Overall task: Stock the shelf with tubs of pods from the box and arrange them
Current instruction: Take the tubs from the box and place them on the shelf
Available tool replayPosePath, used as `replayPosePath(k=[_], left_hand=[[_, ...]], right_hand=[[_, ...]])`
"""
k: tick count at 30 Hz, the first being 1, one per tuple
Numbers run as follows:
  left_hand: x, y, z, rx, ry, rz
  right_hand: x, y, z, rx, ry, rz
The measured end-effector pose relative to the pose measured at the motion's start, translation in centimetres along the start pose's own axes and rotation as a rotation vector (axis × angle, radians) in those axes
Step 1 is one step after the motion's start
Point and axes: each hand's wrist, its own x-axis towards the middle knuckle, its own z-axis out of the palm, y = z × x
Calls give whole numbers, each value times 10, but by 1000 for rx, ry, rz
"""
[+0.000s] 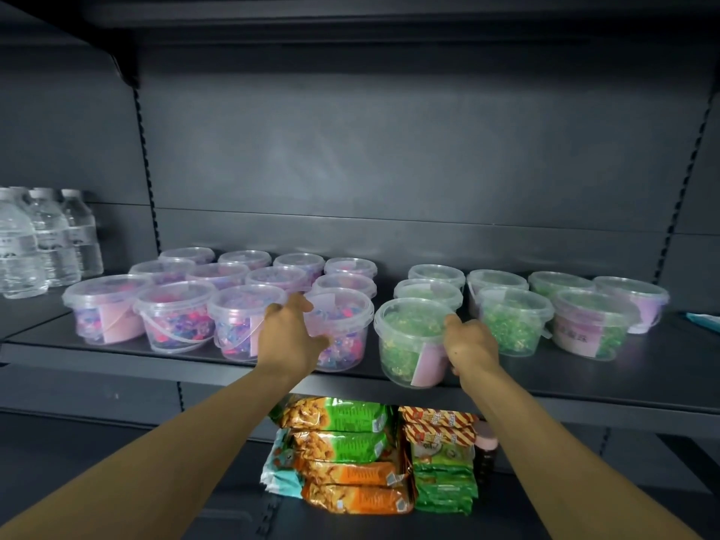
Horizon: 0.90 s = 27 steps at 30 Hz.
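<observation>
Several clear lidded tubs stand on a dark grey shelf (117,354). Those on the left hold pink and purple pods, those on the right green pods. My left hand (290,335) wraps the left side of the front pink tub (345,329), thumb near the lid and fingers on the wall. My right hand (469,344) grips the right side of the front green tub (409,341), which sits at the shelf's front edge with its pink label facing me. The two tubs stand side by side with a small gap. No box is in view.
Water bottles (35,243) stand on the neighbouring shelf at the left. Stacked snack packets (339,457) lie on the shelf below, under my arms. A teal item (703,320) lies at the right edge. An upper shelf hangs overhead.
</observation>
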Motion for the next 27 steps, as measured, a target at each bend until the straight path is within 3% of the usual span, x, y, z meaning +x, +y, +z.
replayPosePath(k=[8,13,22,23,25,27], left_hand=[[-9,-5,-2,23,30,57],[-2,0,2,22,26,34],[-7,-4,-1,140,-77,16],[-10,-5,-3,167,-89,13],[-15,-8,-5,219,-96,15],[-20,-9,-9,262,-99,20]], right_hand=[[-5,3,-15,329,-7,140],[-2,2,-19,353,3,140],[-8,-8,-14,448,-178,137],[-10,-9,-14,391,-177,122],[-16,-8,-16,52,-96,19],[-25,-5,-17,-311,25,-219]])
